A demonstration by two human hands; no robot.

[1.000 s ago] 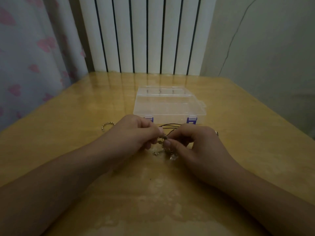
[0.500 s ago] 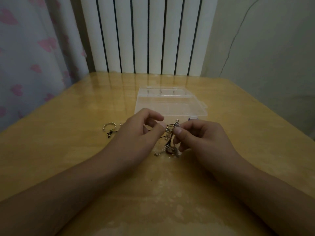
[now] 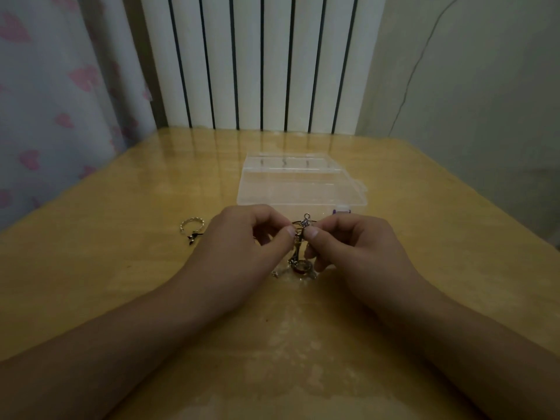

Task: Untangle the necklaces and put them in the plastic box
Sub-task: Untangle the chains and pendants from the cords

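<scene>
A tangle of necklaces (image 3: 298, 262), with dark cords, silver chain and small pendants, hangs between my hands just above the wooden table (image 3: 121, 283). My left hand (image 3: 242, 247) pinches the tangle from the left with thumb and forefinger. My right hand (image 3: 348, 247) pinches it from the right, and a small silver pendant loop sticks up above the fingertips. The lower end of the tangle, with a round pendant, touches the table. The clear plastic box (image 3: 300, 183) lies shut just beyond my hands, with purple latches on its near edge.
A silver ring-like chain piece with a small dark charm (image 3: 192, 230) lies on the table left of my left hand. A white ribbed radiator (image 3: 260, 62) stands behind the table, a curtain with pink hearts (image 3: 54, 101) at the left, a wall at the right.
Both hands have lifted the tangle off the table, so it now hangs between the fingertips with a pendant loop showing on top. The piece at the left came into view.
</scene>
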